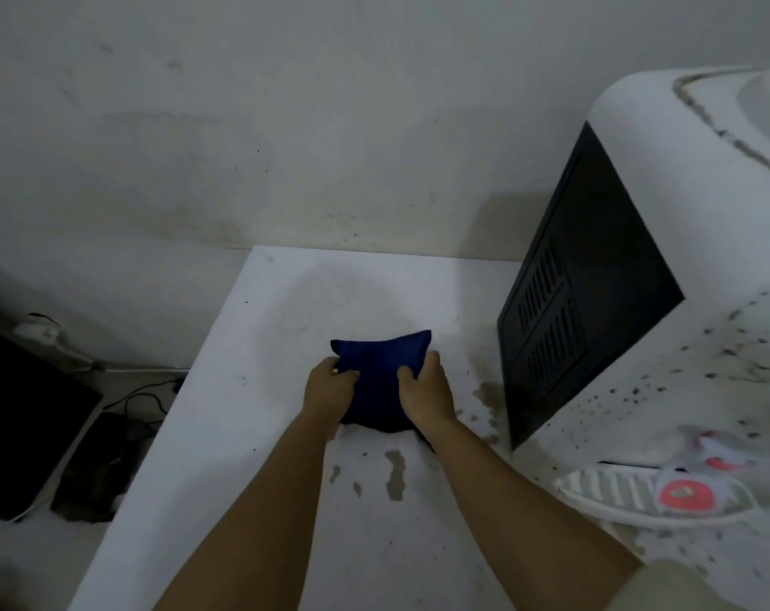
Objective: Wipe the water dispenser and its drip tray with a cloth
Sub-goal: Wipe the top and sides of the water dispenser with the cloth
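**Cloth in hand, wiping not yet begun**

I am looking down at both hands working on the folded dark blue cloth [381, 372], which is lying on the white tabletop [259, 346] near the middle of my view. My left hand [330, 385] is pinching the cloth's left edge, fingers curled onto the fabric; my right hand [425, 385] is gripping its right edge the same way.

At about three o'clock from the cloth, the white plastic water dispenser with a black vented side panel [682, 213] is standing well apart from it, its front speckled with dark spots. Its white slatted drip tray [612, 491] is sitting at roughly four o'clock and is showing speckles around it.

I am judging the task as barely started: dispenser and tray both remain to be wiped, and greyish stains [394, 474] are marking the tabletop.
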